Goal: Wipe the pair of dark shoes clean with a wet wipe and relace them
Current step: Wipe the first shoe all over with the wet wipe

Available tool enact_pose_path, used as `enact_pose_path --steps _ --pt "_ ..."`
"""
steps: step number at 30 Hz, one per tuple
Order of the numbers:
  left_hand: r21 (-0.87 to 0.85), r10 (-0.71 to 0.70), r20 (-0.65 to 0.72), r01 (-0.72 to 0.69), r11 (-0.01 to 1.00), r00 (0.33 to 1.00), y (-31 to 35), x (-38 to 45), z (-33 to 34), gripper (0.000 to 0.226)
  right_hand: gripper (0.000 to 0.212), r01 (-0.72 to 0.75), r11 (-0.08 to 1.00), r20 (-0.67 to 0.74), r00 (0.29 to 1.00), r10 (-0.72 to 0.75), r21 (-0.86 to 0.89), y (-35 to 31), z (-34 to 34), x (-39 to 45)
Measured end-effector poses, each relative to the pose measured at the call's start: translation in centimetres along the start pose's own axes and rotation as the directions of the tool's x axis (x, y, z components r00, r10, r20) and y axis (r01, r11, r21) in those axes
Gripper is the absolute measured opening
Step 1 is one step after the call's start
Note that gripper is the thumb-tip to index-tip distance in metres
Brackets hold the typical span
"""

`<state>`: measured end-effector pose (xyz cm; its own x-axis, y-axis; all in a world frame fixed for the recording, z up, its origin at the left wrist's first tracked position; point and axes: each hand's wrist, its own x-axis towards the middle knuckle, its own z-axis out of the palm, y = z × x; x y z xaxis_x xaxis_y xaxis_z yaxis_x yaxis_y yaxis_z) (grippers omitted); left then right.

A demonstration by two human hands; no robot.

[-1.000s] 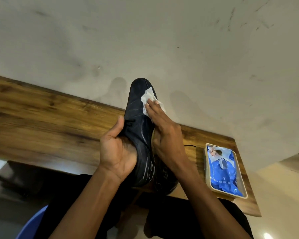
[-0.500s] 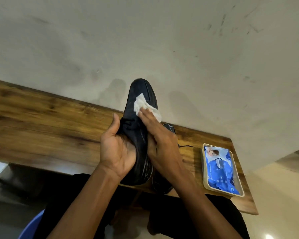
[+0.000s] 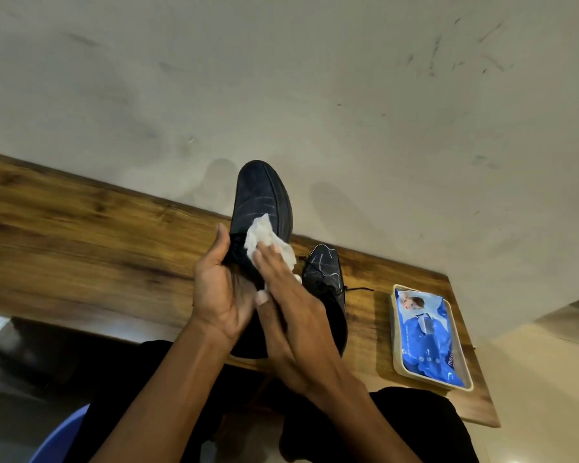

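My left hand (image 3: pixel 223 289) grips a dark shoe (image 3: pixel 263 198) around its middle and holds it up with the toe pointing away from me. My right hand (image 3: pixel 288 295) presses a crumpled white wet wipe (image 3: pixel 264 237) against the shoe's upper, near the lace area. The second dark shoe (image 3: pixel 321 269) lies on the wooden table (image 3: pixel 81 235) just to the right, partly hidden behind my right hand, with a loose black lace (image 3: pixel 360 289) trailing from it.
A blue pack of wet wipes (image 3: pixel 427 335) lies in a cream tray (image 3: pixel 395 345) near the table's right end. A pale scuffed wall rises right behind the table. A blue round seat edge (image 3: pixel 61 436) shows at the bottom left.
My right hand has drawn the wipe back from the shoe's toe toward the laces. The second shoe now shows from behind my right hand.
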<state>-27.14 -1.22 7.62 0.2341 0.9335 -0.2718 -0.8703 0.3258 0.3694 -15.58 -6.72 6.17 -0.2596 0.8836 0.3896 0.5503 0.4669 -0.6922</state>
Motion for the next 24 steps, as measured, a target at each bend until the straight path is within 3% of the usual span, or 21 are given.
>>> enact_pose_path --steps 4,9,15,19,24 --pt "-0.009 0.029 0.075 -0.028 1.000 0.997 -1.1 -0.1 0.5 0.055 0.055 -0.077 0.996 -0.032 0.997 0.076 -0.034 1.2 -0.6 3.0" --pt "0.057 -0.046 -0.003 0.046 0.997 0.999 -0.7 0.4 0.5 0.062 0.059 -0.093 0.995 0.028 0.995 0.094 -0.027 -0.2 0.2 0.7" --pt "0.038 0.012 -0.062 -0.010 0.999 0.998 0.3 1.5 -0.3 0.061 0.063 -0.045 0.998 0.102 0.994 0.049 -0.037 -0.7 1.2 -2.2" --pt "-0.004 -0.015 -0.006 0.015 1.000 1.000 0.1 1.3 -0.4 0.063 0.065 -0.049 0.996 0.067 0.996 0.055 -0.080 0.5 0.8 0.0" --pt "0.007 -0.005 0.067 0.005 1.000 0.998 -0.6 0.8 0.1 0.048 0.067 -0.135 0.989 -0.021 0.991 0.134 -0.066 2.7 -0.9 4.1"
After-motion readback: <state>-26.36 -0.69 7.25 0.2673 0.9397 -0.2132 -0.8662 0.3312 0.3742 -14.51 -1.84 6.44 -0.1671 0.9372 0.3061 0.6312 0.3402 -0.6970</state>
